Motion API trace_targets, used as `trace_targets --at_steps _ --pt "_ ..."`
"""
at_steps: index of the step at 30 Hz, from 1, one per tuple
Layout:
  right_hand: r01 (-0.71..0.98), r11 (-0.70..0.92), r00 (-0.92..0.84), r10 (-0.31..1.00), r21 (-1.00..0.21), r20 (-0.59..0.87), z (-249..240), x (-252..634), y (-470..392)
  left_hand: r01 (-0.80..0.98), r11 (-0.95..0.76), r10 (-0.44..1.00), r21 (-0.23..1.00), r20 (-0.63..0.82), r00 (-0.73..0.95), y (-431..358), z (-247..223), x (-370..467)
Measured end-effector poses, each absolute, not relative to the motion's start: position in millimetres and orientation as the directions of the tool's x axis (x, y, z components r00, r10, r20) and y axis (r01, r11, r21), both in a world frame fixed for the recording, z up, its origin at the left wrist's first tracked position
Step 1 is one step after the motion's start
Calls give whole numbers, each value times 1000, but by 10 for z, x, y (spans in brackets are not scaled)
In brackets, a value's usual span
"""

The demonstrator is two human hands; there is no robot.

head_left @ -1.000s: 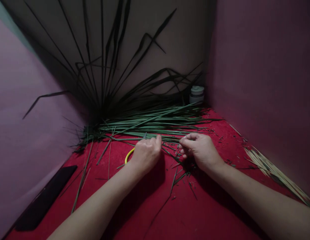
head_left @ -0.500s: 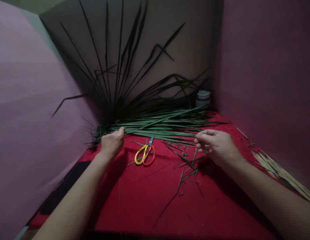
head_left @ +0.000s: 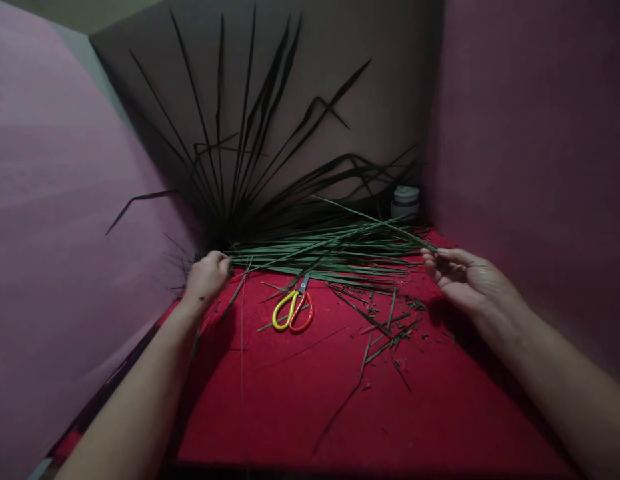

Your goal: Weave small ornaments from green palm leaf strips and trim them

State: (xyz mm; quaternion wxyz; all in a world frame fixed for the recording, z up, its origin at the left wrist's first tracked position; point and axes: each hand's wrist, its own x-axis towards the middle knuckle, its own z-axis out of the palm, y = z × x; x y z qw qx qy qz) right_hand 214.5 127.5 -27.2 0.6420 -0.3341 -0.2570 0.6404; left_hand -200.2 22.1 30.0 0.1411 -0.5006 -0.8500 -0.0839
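Note:
My right hand pinches the end of a narrow green palm leaf strip, which slants up and left above the pile. At the left end of the pile, my left hand is closed; what its fingers hold is hidden. Just right of that hand, a thin dark strip hangs or lies at a slant. Between the hands stretches a pile of long green leaf strips. Scissors with one yellow and one red handle lie in front of it, blades partly under the strips.
Dark leaf scraps are scattered on the red cloth. A large fan-shaped palm leaf stands against the back wall. A white lidded container sits in the back right corner. Pink sheets wall both sides.
My right hand has moved right and turned palm up, lifting a leaf strip off the pile. My left hand has shifted left and curled closed. Pale sticks at the right are now out of sight.

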Motion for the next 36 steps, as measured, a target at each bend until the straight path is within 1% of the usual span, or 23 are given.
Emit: trace_targets --at_steps 1,2,4,7,10,12,13,14,15,16,18,20,22,24,26,28,29,30,32,34,36 --pt "-666 -100 18 989 -739 -150 -263 2083 1247 900 435 864 29 268 -426 250 204 -1917" --pt "-701 -185 -29 972 -689 -231 -245 2023 1215 916 399 889 53 223 -400 276 102 -1840" --pt "-738 -285 -103 943 -611 -316 -188 1922 1148 928 362 909 90 186 -372 312 -73 -1731" --pt "-774 -357 -176 915 -523 -364 -104 1820 1054 932 335 912 136 202 -357 327 -152 -1652" --pt "-777 -408 -210 886 -479 -414 -97 1742 982 941 273 910 202 264 -321 296 -10 -1503" --pt "-766 -429 -238 882 -480 -407 -136 1694 947 935 195 926 297 260 -276 252 110 -1286" --pt "-763 -429 -247 885 -484 -395 -161 1671 931 918 140 946 372 223 -235 231 154 -1144" --pt "-759 -429 -257 888 -490 -380 -186 1649 914 819 60 975 571 142 -170 217 182 -990" --pt "-754 -433 -271 890 -494 -367 -208 1629 894 691 18 990 723 84 -114 216 193 -832" --pt "-747 -442 -290 889 -496 -354 -225 1610 871 572 2 998 821 33 -51 232 189 -680" --pt "-732 -466 -324 880 -497 -349 -247 1576 816 333 8 1000 943 -17 25 316 148 -421" --pt "-716 -488 -346 869 -499 -354 -259 1550 755 70 32 999 997 -35 38 449 94 -242" --pt "-691 -511 -374 858 -511 -352 -273 1536 700 -110 33 999 993 -29 35 582 56 -128" --pt "-651 -543 -418 840 -530 -347 -296 1538 662 -181 -12 1000 983 10 -9 678 46 -47" --pt "-600 -559 -449 827 -573 -338 -327 1553 643 -182 -75 995 980 62 -76 729 58 13" --pt "-540 -511 -446 847 -669 -288 -351 1568 638 -149 -126 986 981 107 -130 753 83 51" --pt "-498 -453 -434 868 -739 -240 -356 1572 638 -127 -149 979 981 129 -155 761 98 61" --pt "-443 -373 -418 890 -815 -180 -356 1570 641 -99 -172 972 980 152 -181 769 113 65" --pt "-299 -163 -379 924 -940 -39 -340 1549 649 -33 -202 956 979 190 -223 789 139 61" --pt "-130 70 -349 930 -989 112 -313 1507 664 26 -206 949 978 207 -238 814 154 50" --pt "42 270 -331 912 -962 242 -292 1458 684 70 -191 951 979 202 -233 841 154 37"
